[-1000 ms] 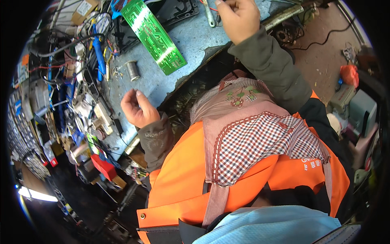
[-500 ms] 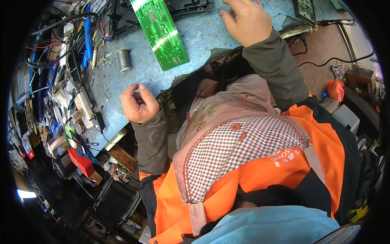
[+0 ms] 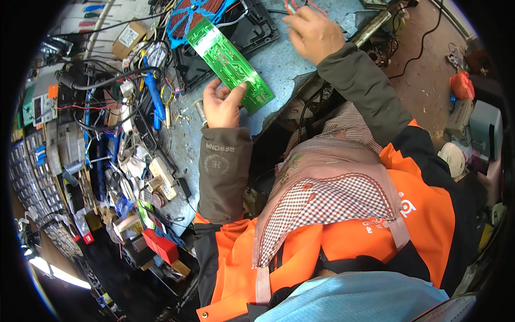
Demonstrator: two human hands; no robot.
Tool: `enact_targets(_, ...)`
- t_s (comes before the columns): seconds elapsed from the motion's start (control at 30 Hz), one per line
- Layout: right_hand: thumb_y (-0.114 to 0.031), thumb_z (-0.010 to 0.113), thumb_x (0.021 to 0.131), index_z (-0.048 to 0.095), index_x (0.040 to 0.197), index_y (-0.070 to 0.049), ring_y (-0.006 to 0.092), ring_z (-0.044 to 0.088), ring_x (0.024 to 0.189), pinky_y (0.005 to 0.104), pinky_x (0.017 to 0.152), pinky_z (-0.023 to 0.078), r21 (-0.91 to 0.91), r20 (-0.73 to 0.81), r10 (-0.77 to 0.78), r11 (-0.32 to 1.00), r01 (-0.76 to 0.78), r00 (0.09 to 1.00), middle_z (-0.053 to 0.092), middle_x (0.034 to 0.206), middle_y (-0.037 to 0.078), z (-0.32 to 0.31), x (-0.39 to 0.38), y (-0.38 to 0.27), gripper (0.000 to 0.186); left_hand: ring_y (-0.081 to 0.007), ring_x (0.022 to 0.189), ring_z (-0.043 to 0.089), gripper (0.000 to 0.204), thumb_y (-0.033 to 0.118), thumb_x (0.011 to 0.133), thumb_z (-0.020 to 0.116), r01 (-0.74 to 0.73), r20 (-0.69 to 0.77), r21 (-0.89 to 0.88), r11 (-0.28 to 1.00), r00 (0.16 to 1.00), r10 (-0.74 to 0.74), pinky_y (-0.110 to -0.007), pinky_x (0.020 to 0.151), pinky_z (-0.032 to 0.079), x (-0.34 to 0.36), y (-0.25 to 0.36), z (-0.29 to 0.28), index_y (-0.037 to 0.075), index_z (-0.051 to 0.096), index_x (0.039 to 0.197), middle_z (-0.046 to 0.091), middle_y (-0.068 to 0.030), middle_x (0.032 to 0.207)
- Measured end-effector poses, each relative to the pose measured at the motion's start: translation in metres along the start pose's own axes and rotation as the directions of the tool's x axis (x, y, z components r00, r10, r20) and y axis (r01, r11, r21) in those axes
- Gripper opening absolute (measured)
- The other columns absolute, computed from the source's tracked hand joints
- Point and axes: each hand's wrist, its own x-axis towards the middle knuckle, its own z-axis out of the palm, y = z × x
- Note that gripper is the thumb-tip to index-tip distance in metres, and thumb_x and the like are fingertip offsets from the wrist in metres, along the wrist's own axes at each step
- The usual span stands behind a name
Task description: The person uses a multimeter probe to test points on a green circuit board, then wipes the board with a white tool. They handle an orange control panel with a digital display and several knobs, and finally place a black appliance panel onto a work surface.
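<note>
My left hand (image 3: 224, 106) grips the near end of a long green circuit board (image 3: 232, 68), thumb on top and fingers curled at its left edge. The board slants from upper left to lower right, its solder side with bright traces facing up. Its far end overlaps a round coil (image 3: 189, 16) with blue spokes and copper-brown windings, which sits in a black plastic housing (image 3: 252, 33). At the upper right, my right hand (image 3: 315, 36) is closed, with thin red wires (image 3: 317, 7) running at its fingers. Its fingertips are partly hidden.
Beside my left wrist stands a solder spool (image 3: 200, 111), mostly hidden. Blue-handled tool (image 3: 155, 102), tangled cables and a white power strip (image 3: 162, 176) crowd the left of the worn blue bench (image 3: 188, 155). The bench's chipped front edge faces my lap. A red box (image 3: 161, 246) lies lower left.
My left hand has moved up from the bench and taken hold of the circuit board. The view has shifted, bringing the coil into sight. My right hand now shows red wires at its fingers.
</note>
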Motion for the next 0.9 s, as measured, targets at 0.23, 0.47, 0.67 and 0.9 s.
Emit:
enact_targets(0.23, -0.020, 0.074, 0.084, 0.068, 0.110, -0.011, 0.0285, 0.065, 0.095, 0.0423, 0.079, 0.055, -0.004, 0.143, -0.210, 0.977, 0.212, 0.967, 0.063, 0.097, 0.007, 0.014, 0.010, 0.003, 0.028, -0.0135, 0.084, 0.066, 0.034, -0.010, 0.084, 0.066, -0.342, 0.237, 0.141, 0.929, 0.923, 0.304, -0.027, 0.079, 0.053, 0.020, 0.063, -0.033, -0.003, 0.067, 0.117, 0.070, -0.0039, 0.097)
enact_targets(0.47, -0.028, 0.076, 0.078, 0.066, 0.097, -0.008, 0.0297, 0.064, 0.095, 0.0470, 0.080, 0.051, 0.073, 0.187, -0.171, 0.984, 0.160, 0.967, 0.062, 0.095, 0.008, 0.018, 0.017, -0.007, 0.029, -0.0318, 0.087, 0.065, 0.031, -0.005, 0.076, 0.065, -0.628, 0.492, 0.761, -0.161, 0.397, 0.775, -0.043, 0.075, 0.051, 0.088, 0.067, -0.055, 0.012, 0.072, 0.101, 0.070, -0.0071, 0.093)
enact_targets(0.67, -0.039, 0.082, 0.078, 0.068, 0.105, -0.007, 0.0309, 0.061, 0.099, 0.0443, 0.084, 0.049, 0.110, 0.192, -0.165, 0.983, 0.146, 0.967, 0.060, 0.102, 0.009, 0.016, 0.027, -0.008, 0.044, -0.0315, 0.091, 0.066, 0.030, -0.012, 0.073, 0.059, -0.677, 0.358, 0.677, 0.289, 0.646, 0.674, -0.040, 0.081, 0.053, 0.090, 0.032, -0.071, 0.005, 0.068, 0.097, 0.068, -0.0112, 0.106)
enact_targets(0.9, -0.035, 0.082, 0.086, 0.056, 0.142, -0.009, 0.0378, 0.059, 0.121, 0.0451, 0.103, 0.049, 0.421, 0.189, -0.281, 0.889, 0.181, 0.941, 0.059, 0.133, 0.018, 0.013, 0.039, -0.012, 0.067, -0.0366, 0.112, 0.066, 0.031, 0.003, 0.077, 0.080, -0.707, 0.409, 0.664, 0.241, 0.614, 0.674, -0.042, 0.094, 0.054, 0.085, 0.042, -0.067, 0.005, 0.071, 0.107, 0.066, -0.0155, 0.122)
